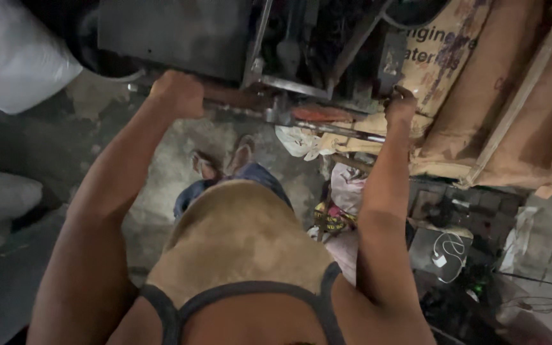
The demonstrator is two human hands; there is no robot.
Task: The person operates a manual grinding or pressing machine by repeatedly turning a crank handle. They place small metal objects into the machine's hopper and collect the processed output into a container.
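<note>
Head view, looking straight down past the person's chest to the floor. Left hand (177, 92) is clenched around the rusty metal bar (237, 102) near its left end. Right hand (402, 105) is closed on the right end of the same bar line, at the edge of the cardboard sheets (493, 108). Both arms are stretched out forward. The bar lies across the near edge of a dark metal machine frame (289, 51), far from the body.

Progress, judged: the grip is set with both hands; whether the frame is lifted or shifted at all cannot be told.

Room: tight. A white sack (14, 51) sits far left, cardboard and a wooden slat crowd the right, and rags and plastic bags (340, 191) lie beside the right leg. Bare concrete floor (161, 166) around the sandalled feet (225, 163) gives the only open ground, toward the near left.
</note>
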